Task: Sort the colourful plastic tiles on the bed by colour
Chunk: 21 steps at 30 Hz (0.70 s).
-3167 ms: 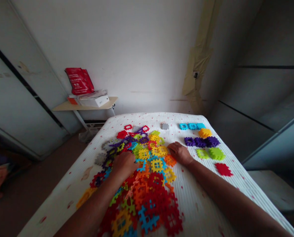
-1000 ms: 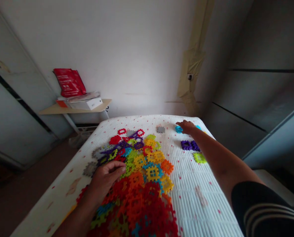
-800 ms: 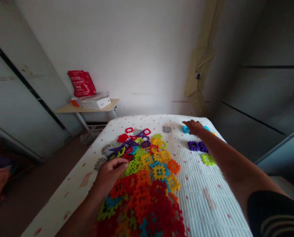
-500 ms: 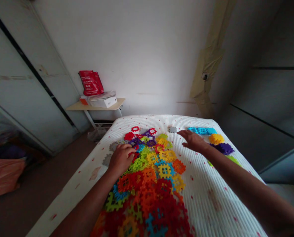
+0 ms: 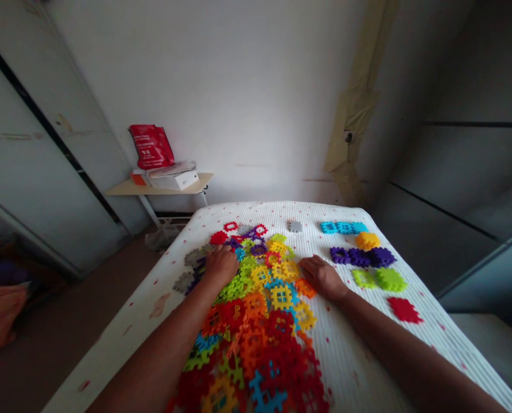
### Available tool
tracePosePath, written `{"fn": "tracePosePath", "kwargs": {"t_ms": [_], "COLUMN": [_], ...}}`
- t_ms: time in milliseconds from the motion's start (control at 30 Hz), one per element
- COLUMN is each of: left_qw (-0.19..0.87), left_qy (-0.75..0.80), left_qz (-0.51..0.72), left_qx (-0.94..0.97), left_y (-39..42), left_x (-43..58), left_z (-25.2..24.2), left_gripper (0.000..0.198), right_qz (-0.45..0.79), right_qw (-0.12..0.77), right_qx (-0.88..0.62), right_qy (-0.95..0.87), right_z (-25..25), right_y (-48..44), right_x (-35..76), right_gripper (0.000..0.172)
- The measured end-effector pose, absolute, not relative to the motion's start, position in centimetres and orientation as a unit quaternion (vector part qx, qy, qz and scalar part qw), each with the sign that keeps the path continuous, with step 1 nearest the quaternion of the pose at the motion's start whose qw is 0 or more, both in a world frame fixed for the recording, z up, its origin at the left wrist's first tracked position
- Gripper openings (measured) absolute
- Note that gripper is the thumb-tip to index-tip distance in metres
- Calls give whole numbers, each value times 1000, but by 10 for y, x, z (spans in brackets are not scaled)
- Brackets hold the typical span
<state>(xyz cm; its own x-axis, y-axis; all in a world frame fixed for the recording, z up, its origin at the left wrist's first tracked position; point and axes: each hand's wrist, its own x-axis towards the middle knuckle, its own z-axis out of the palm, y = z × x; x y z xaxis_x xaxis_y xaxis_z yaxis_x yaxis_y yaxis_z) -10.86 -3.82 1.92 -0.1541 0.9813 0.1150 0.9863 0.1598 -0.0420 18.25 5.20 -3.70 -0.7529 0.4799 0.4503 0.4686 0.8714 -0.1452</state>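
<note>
A heap of flat, waffle-shaped plastic tiles [image 5: 256, 310] in many colours covers the middle of a white ribbed mattress [image 5: 346, 338]. My left hand [image 5: 219, 265] lies on the far left part of the heap, fingers curled down among purple and green tiles. My right hand [image 5: 322, 275] rests at the heap's right edge beside an orange tile [image 5: 304, 287], fingers bent onto the tiles. To the right lie sorted groups: a blue row [image 5: 343, 228], a yellow stack [image 5: 367, 240], a purple row [image 5: 361, 257], green tiles [image 5: 380, 279] and a red tile [image 5: 404, 310]. A grey tile [image 5: 295, 226] lies alone.
A small shelf table [image 5: 159, 186] by the wall at the back left carries a red bag [image 5: 151, 146] and a white box [image 5: 172, 179]. Grey cabinet panels run along both sides. The floor to the left is brown.
My right hand came back from the blue row at the far right to the heap's right edge. My left hand slid further up the heap's left side.
</note>
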Motion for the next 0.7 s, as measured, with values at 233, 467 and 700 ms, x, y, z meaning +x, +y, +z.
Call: {"fn": "tracePosePath", "kwargs": {"t_ms": [233, 467, 700], "left_qw": [35, 13, -47], "left_qy": [-746, -741, -763], "left_qz": [-2, -7, -52], "left_qx": [-665, -671, -642], "left_y": [-34, -31, -22], "left_x": [-113, -116, -112], "left_z": [11, 12, 14], "left_gripper": [26, 25, 13], "right_qz": [2, -11, -5], "right_qw": [240, 222, 222], "right_qx": [-278, -284, -287], "right_qy": [-930, -933, -932], "right_z": [-38, -36, -35], "right_y": [50, 50, 50], "right_x": [180, 180, 180], "right_gripper": [18, 16, 17]}}
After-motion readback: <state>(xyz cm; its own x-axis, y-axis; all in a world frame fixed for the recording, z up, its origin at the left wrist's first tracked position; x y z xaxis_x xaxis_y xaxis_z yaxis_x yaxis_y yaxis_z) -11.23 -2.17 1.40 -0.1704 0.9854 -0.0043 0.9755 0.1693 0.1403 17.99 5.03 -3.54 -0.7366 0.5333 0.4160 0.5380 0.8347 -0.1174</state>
